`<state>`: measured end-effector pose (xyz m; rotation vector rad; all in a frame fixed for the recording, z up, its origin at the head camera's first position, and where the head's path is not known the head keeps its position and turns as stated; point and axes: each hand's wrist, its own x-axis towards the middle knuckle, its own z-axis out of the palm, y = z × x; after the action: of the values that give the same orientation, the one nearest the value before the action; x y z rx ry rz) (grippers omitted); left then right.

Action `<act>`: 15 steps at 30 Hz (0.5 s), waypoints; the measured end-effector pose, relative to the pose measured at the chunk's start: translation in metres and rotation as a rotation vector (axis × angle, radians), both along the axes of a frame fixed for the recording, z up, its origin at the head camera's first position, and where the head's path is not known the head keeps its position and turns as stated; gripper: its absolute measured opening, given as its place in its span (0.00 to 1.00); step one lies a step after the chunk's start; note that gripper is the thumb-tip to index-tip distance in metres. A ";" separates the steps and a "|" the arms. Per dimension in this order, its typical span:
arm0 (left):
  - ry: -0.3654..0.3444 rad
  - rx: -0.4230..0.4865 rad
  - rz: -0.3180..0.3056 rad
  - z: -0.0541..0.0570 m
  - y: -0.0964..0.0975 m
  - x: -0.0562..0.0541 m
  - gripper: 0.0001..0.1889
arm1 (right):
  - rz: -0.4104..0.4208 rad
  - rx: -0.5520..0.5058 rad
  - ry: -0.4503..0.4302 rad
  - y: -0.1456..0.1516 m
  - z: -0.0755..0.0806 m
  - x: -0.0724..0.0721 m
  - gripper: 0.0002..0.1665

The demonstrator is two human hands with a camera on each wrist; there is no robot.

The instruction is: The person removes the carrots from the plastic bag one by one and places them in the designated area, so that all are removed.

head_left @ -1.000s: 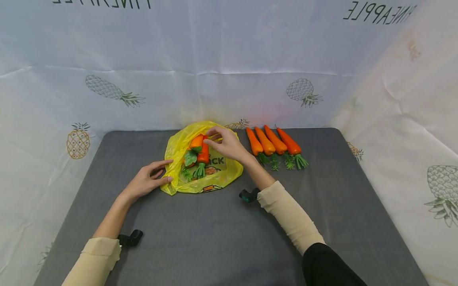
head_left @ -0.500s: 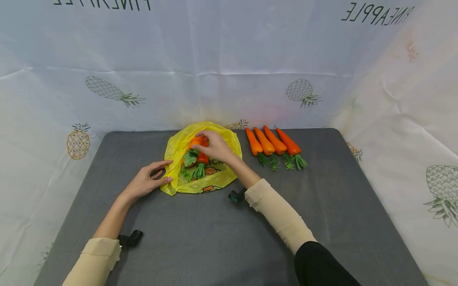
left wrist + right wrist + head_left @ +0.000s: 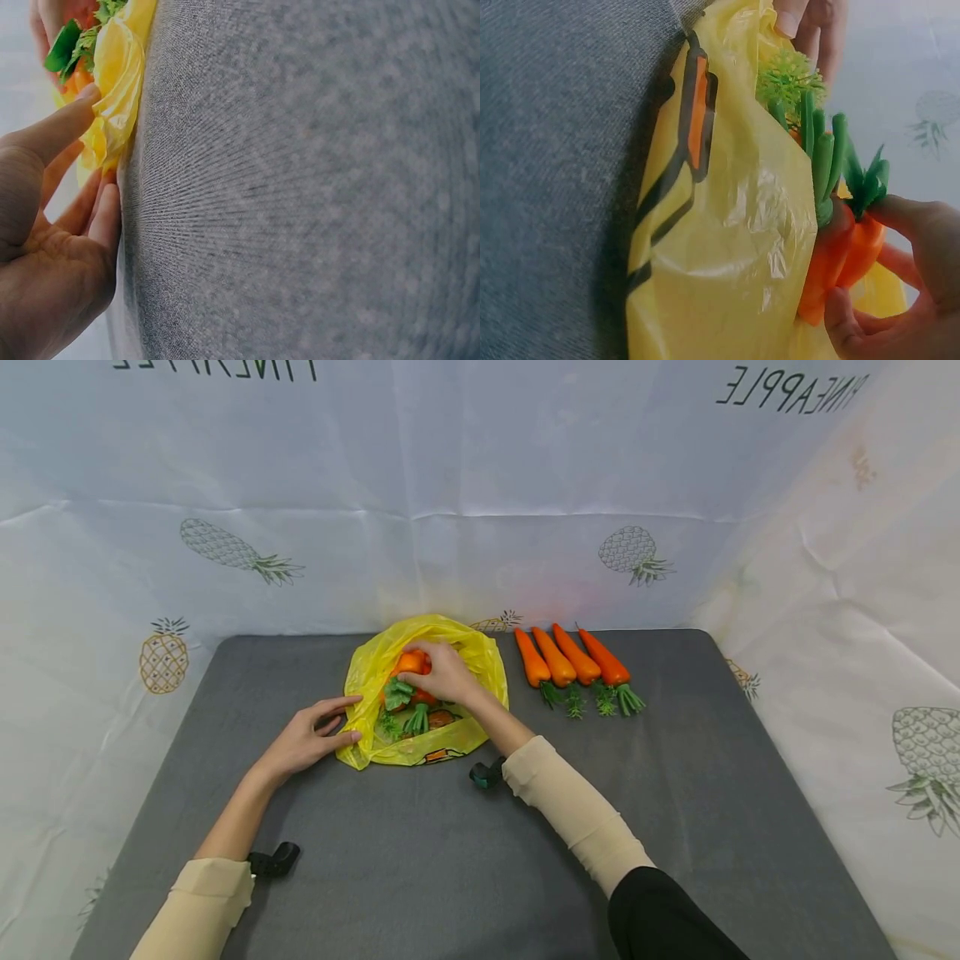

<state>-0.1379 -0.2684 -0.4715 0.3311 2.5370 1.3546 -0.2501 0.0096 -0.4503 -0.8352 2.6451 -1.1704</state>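
A yellow plastic bag (image 3: 480, 727) lies spread at the back of the table, its mouth facing up with several toy carrots inside. My right hand (image 3: 446, 677) reaches into it and holds an orange carrot (image 3: 410, 662) between thumb and fingers. In the right wrist view that carrot (image 3: 865, 244) has broad green leaves and lies against a redder carrot (image 3: 826, 251) with stalk-like green tops. My left hand (image 3: 303, 739) touches the bag's left side with thumb and fingertips spread apart; the left wrist view shows them resting on the folded plastic (image 3: 112, 82).
Several orange carrots (image 3: 573, 660) with green tops lie side by side at the back right of the grey table (image 3: 420, 852). A white pineapple-print cloth (image 3: 480, 460) hangs behind and at the sides. Black wrist cameras (image 3: 276, 860) stick out from both forearms.
My right hand has moved left and slightly down over the bag, onto the orange carrot, and its fingers have closed in. My left hand and the carrots outside the bag stay where they were.
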 end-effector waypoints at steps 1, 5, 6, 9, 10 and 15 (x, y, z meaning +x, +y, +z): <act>0.001 0.002 -0.002 0.000 0.000 0.000 0.36 | 0.007 0.002 -0.009 0.000 0.000 0.000 0.31; 0.007 0.003 -0.007 0.000 -0.001 0.000 0.36 | 0.037 0.032 -0.038 0.000 0.001 0.000 0.32; 0.008 0.002 -0.007 0.000 -0.001 0.000 0.36 | 0.044 0.040 -0.042 -0.001 0.002 0.000 0.32; 0.009 0.001 -0.007 0.000 -0.001 0.000 0.36 | 0.057 0.061 -0.047 -0.001 0.002 0.001 0.33; 0.009 0.000 -0.007 -0.001 -0.001 0.000 0.36 | 0.058 0.063 -0.048 -0.001 0.002 0.002 0.33; 0.013 -0.003 -0.007 -0.003 -0.001 -0.001 0.36 | 0.055 0.028 -0.065 0.000 0.002 0.003 0.31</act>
<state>-0.1387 -0.2694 -0.4741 0.3496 2.5459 1.3498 -0.2467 0.0096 -0.4482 -0.8445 2.5636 -1.1247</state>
